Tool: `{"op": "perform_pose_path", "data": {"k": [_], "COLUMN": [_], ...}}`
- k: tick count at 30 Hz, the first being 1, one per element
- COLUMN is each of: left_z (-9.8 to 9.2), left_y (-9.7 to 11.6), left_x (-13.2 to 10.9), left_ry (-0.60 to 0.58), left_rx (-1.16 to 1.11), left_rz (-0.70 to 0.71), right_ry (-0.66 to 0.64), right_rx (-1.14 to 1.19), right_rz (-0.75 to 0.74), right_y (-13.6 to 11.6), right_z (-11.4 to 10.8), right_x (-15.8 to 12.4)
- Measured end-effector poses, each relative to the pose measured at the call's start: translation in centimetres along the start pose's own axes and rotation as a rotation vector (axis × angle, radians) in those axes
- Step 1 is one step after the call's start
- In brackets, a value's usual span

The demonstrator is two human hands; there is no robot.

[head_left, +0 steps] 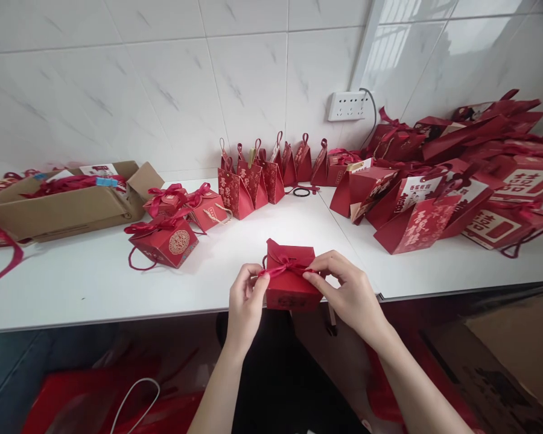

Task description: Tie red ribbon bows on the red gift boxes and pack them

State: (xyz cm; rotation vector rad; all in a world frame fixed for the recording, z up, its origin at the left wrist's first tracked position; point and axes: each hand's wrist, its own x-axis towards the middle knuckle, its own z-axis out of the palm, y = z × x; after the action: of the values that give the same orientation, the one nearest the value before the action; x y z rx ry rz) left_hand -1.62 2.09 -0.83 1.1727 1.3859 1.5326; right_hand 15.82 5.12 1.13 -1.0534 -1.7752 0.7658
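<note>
A red gift box [294, 294] sits at the front edge of the white table, with a red ribbon [288, 264] tied in a bow across its top. My left hand [248, 304] pinches the ribbon at the box's left side, thumb against fingers. On the right, my right hand [344, 283] pinches the other side of the bow between thumb and fingers. Both hands are closed, and the ribbon stretches between them over the box. Part of a dark cord loop shows at the box's left, partly hidden by my left hand.
Finished-looking red boxes with bows [165, 241] stand left of centre. Behind them is an open cardboard box [72, 217] of red ribbon. Triangular red boxes [235, 190] line the wall. Many more red boxes [434, 223] pile up at right, below a power strip [350, 106].
</note>
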Motion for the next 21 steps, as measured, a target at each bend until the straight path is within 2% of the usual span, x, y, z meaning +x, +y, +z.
{"op": "perform_pose_path", "data": {"k": [4, 7, 12, 21], "left_z": [0.2, 0.5, 0.6, 0.8], "left_y": [-1.4, -1.8, -2.1, -2.0], "left_x": [0.2, 0.2, 0.2, 0.4], "left_ry": [0.001, -0.005, -0.043, -0.089], "left_rx": [-0.269, -0.381, -0.456, -0.541], "left_rz": [-0.003, -0.016, -0.032, -0.098], "right_ry": [0.127, 0.206, 0.291, 0.324], "right_rx": [0.205, 0.323, 0.524, 0.848], "right_rz": [0.077, 0.154, 0.248, 0.457], "right_y": [1.3, 1.9, 2.4, 2.4], "right_z": [0.4, 1.0, 2.1, 2.8], "right_x": [-0.1, -0.4, -0.6, -0.9]}}
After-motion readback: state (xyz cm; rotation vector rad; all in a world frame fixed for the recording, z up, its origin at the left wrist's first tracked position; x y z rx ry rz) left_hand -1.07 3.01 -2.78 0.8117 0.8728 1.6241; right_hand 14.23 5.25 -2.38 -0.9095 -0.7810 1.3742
